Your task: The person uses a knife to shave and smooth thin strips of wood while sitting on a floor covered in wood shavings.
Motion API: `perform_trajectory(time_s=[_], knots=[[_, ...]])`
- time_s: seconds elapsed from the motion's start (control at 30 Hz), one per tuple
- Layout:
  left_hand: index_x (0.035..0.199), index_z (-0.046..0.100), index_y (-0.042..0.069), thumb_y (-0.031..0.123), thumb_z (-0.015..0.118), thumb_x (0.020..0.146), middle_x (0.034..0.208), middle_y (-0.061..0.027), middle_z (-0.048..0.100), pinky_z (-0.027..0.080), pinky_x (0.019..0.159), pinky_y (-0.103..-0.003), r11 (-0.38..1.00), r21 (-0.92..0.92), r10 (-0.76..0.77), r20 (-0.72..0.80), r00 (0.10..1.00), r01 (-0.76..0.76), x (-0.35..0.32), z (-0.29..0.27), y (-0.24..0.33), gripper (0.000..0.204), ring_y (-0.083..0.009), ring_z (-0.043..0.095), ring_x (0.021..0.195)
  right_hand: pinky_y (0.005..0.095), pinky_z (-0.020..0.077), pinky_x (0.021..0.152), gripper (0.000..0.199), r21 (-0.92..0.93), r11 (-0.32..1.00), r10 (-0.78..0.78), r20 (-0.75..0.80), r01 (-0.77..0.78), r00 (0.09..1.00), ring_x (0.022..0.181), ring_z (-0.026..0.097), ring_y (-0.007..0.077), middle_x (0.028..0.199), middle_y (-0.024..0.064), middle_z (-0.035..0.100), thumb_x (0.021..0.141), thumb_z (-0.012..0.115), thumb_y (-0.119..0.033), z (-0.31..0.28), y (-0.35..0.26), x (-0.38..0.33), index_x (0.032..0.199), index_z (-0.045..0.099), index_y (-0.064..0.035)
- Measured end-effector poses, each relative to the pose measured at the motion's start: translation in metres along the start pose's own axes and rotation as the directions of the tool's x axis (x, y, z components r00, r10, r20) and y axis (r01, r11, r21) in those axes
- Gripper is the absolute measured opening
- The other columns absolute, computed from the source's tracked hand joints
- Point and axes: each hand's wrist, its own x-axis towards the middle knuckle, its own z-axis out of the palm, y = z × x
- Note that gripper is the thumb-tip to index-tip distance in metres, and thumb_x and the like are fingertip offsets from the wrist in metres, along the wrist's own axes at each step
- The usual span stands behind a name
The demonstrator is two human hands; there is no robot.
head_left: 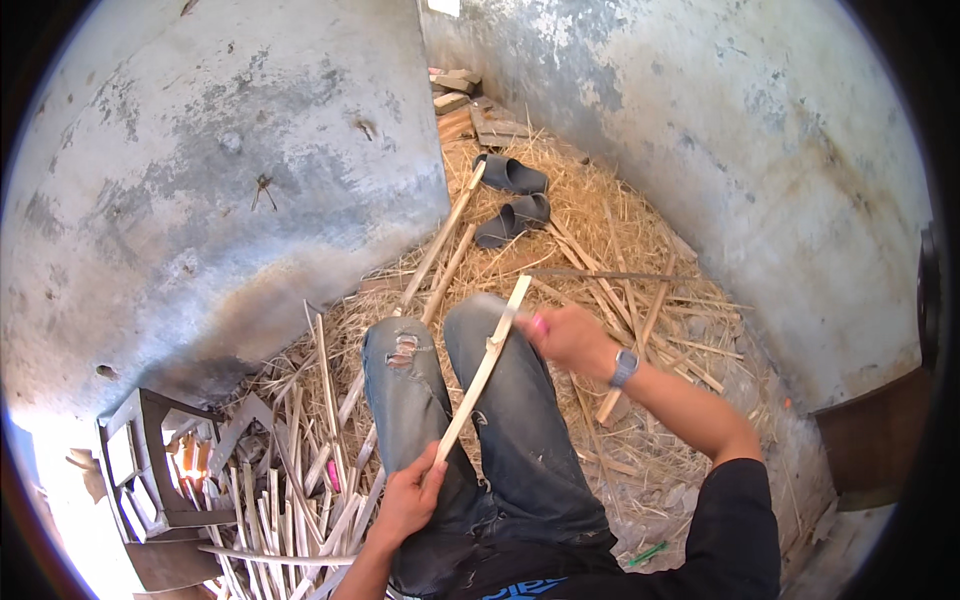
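Note:
A pale, narrow wooden strip slants across my thighs, its far end just beyond my knees. My left hand is closed round the strip's near end, over my left thigh. Over my right knee, my right hand grips what looks like a small pink-handled knife. Motion smears its short, pale blade, which lies against or very close to the strip's upper part. A curled shaving stands out from the strip just below the blade.
Split wooden strips are heaped at my left beside a dark metal frame. Dark sandals lie ahead on straw, with more sticks to the right. Worn walls close in both sides. A green object lies low right.

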Motion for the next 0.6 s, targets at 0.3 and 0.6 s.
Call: perform_trajectory(time_s=[0.3, 0.6], knots=[[0.142, 0.061, 0.002, 0.028, 0.053, 0.112, 0.066, 0.0034, 0.052, 0.038, 0.052, -0.026, 0.951, -0.279, -0.072, 0.227, 0.971, 0.135, 0.016, -0.017, -0.006, 0.041, -0.0053, 0.047, 0.056, 0.0491, 0.0433, 0.049, 0.064, 0.004, 0.999, -0.051, -0.031, 0.051, 0.998, 0.050, 0.055, 0.0392, 0.056, 0.0201, 0.056, 0.109, 0.046, -0.048, -0.004, -0.004, -0.004, 0.064, 0.059, -0.0048], [0.144, 0.057, 0.004, 0.033, 0.047, 0.113, 0.060, 0.0083, 0.027, 0.022, 0.047, -0.027, 0.850, -0.439, -0.112, 0.391, 0.914, 0.292, 0.016, -0.031, -0.003, 0.044, -0.0057, 0.026, 0.049, 0.0485, 0.0481, 0.053, 0.058, -0.066, 0.995, -0.070, 0.026, 0.072, 0.997, 0.053, 0.060, 0.0414, 0.058, 0.0205, 0.059, 0.108, 0.047, -0.045, 0.002, -0.008, -0.003, 0.071, 0.066, -0.0050]])
